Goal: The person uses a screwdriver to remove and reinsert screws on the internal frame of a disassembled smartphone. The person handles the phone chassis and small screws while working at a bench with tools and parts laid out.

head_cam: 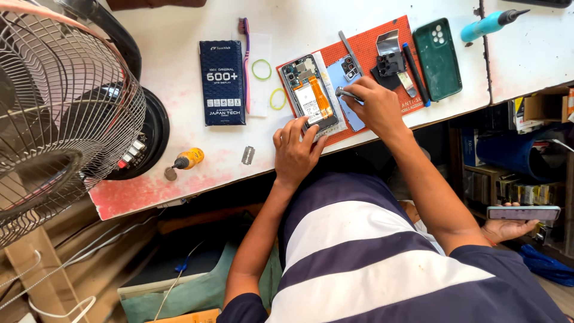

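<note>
From the head camera, the opened phone (310,94) is lying back-up on the orange mat (382,45) at the white table's (311,24) near edge. The left hand (295,149) is pressing its fingers, spread, on the phone's lower end. The right hand (378,106) is pinching a metal tool (345,93), tip beside the phone's right edge. Off to the right, another person's hand (508,228) is holding a second phone (523,213).
</note>
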